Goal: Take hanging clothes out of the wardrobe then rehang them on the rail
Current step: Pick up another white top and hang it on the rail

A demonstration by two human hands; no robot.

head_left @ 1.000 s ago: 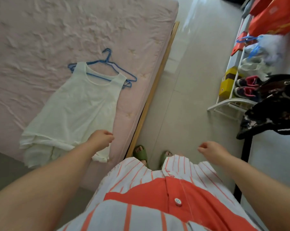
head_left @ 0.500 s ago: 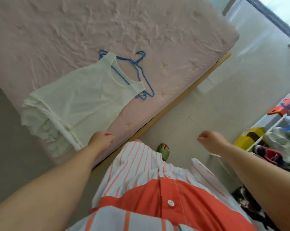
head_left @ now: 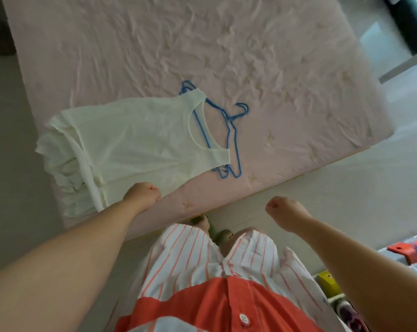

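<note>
A pale sleeveless top (head_left: 135, 142) lies flat on the pink bed (head_left: 250, 56), still threaded on a blue wire hanger (head_left: 231, 130) whose hook points right. My left hand (head_left: 142, 196) hovers by the garment's lower edge, fingers curled into a fist with nothing in it. My right hand (head_left: 286, 212) is also curled into a fist, empty, over the floor beside the bed's edge. No wardrobe or rail is in view.
The bed's wooden side edge (head_left: 298, 173) runs diagonally in front of my feet in green slippers (head_left: 223, 236). A shoe rack with a yellow box (head_left: 327, 281) and orange items (head_left: 399, 250) stands at the lower right. Pale floor tiles (head_left: 346, 200) lie between bed and rack.
The view has swung left, so the bed and top now fill the frame and the shoe rack has slid to the lower right corner. Both fists stay curled and empty.
</note>
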